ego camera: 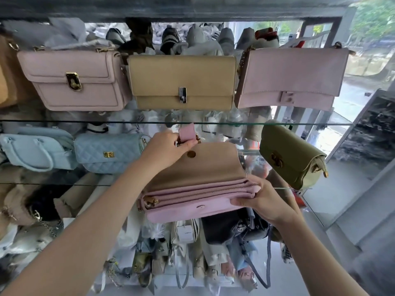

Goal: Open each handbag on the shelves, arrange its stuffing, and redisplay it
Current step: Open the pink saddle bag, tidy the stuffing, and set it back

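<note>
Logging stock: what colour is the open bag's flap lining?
Tan flap lining on the pink handbag; head view.

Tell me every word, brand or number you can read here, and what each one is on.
"B": the clasp of the pink bag at the right of the top shelf seems shaped as this letter.
Unreadable: the white hang tag below the open pink handbag has one line of print, too small to read.
None: no lettering shows on the other bags.
</note>
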